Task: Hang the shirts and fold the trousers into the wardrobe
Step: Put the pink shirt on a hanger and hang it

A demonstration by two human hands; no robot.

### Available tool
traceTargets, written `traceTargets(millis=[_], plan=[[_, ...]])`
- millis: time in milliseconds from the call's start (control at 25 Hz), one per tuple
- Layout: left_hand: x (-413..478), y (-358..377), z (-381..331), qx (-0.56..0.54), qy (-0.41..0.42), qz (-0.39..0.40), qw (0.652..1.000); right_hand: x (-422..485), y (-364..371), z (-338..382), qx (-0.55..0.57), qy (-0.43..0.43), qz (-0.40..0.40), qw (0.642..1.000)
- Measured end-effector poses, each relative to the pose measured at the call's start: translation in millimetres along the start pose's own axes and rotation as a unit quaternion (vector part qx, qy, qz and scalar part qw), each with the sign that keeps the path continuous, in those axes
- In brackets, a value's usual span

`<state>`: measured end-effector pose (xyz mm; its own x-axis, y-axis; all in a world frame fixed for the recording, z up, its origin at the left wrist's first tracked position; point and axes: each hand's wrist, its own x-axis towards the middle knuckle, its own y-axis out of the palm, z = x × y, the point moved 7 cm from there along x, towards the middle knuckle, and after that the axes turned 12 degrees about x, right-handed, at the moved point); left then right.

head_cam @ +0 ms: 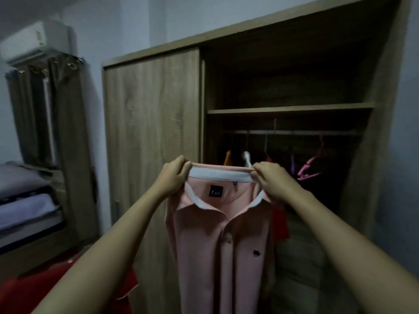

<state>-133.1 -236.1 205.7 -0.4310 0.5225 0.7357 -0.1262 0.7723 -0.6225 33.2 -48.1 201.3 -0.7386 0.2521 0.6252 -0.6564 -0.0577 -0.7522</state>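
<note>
A pink polo shirt (217, 245) with a white collar hangs full length in front of the open wooden wardrobe (290, 107). My left hand (174, 175) pinches the left end of the collar and my right hand (269, 177) pinches the right end, stretching it flat between them. Behind the shirt runs the wardrobe's hanging rail (294, 132), with an orange hanger (227, 157), a white hanger (247, 158) and pink hangers (310, 168) on it. A red garment (280, 223) hangs just behind the pink shirt, mostly hidden.
The wardrobe's sliding door (152, 137) covers its left half. A shelf (290, 108) sits above the rail. Folded bedding (25, 200) is stacked at the left, beside curtains (45, 114) under an air conditioner (34, 41). Red cloth (45, 288) lies at the lower left.
</note>
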Motion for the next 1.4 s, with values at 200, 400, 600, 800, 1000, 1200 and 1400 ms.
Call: traceTargets(millis=[200, 400, 600, 800, 1000, 1200, 1400], plan=[[2.1, 51.0, -38.0, -0.078, 0.056, -0.003, 0.995, -39.8, -21.2, -44.2, 0.059, 0.017, -0.028, 0.998], [25.2, 108.0, -60.9, -0.143, 0.075, 0.054, 0.985, -51.0, -49.4, -84.6, 0.073, 0.056, -0.109, 0.99], [78.4, 169.3, -69.2, -0.138, 0.068, 0.095, 0.983, -29.4, -54.2, -121.9, 0.022, 0.082, -0.098, 0.992], [148.8, 246.8, -121.3, -0.218, 0.069, 0.124, 0.965, -7.8, -34.3, -159.5, -0.069, 0.093, -0.015, 0.993], [212.2, 357.9, -168.2, -0.387, -0.101, 0.249, 0.882, -4.7, -28.7, -181.2, -0.128, 0.106, 0.026, 0.986], [241.7, 413.2, -200.2, -0.347, -0.176, 0.275, 0.879, -2.0, -28.9, -210.8, -0.122, 0.124, 0.049, 0.984], [258.6, 421.7, -213.4, -0.311, -0.16, 0.252, 0.902, -8.2, -19.0, -225.3, -0.116, 0.14, 0.081, 0.98]])
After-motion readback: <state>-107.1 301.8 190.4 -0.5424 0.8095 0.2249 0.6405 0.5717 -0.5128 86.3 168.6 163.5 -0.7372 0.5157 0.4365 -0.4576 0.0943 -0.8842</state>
